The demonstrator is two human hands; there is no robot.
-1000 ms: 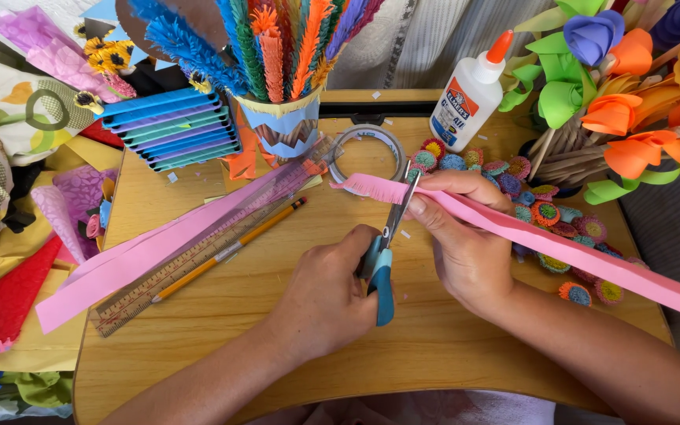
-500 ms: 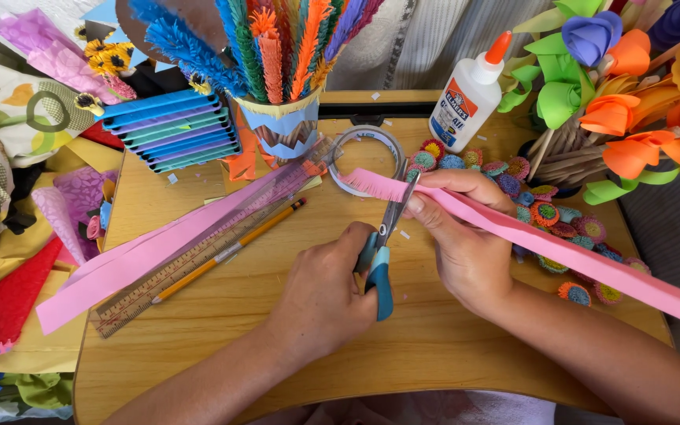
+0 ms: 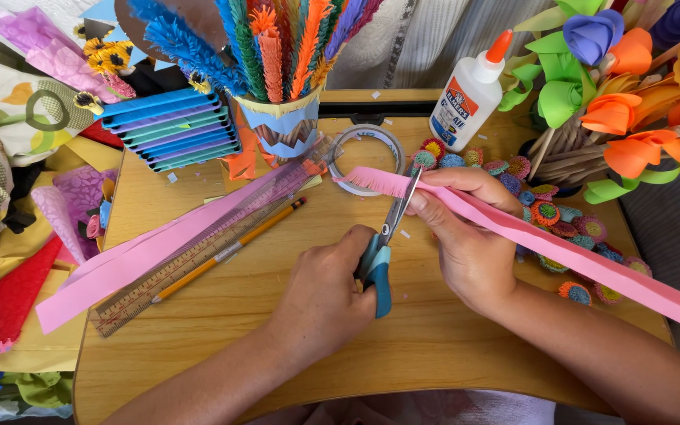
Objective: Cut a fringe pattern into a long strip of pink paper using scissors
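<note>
Pink paper, in the form of a long folded strip [image 3: 560, 250], runs from the lower right edge of the view up to the middle of the light wooden tabletop [image 3: 222, 330], where its far end is already cut into a fine fringe. Right hand [image 3: 470, 236]: fingers and thumb pinched on the strip just behind the fringed end, holding it clear of the table. Left hand [image 3: 324, 295]: closed round the blue handles of a pair of steel-bladed scissors [image 3: 383, 244], blades pointing away from the person and nearly shut across the strip's edge beside the right thumb. Just beyond the fringed end lies a clear ring of adhesive tape [image 3: 367, 142], flat on the table. To the left, lying diagonally and side by side, are further long pink paper strips [image 3: 131, 267], a clear plastic ruler [image 3: 198, 256] and a yellow pencil [image 3: 234, 248] (the ruler rests partly on the strips). At the back stands a blue paper-wrapped cup [image 3: 285, 126] filled with fringed paper stems in blue, orange and green. A white glue bottle with orange cap [image 3: 470, 94] stands to its right, near a scatter of small rolled fringed paper discs [image 3: 548, 212]. Paper flowers in orange, green and blue [image 3: 631, 102] occupy the upper right corner.
</note>
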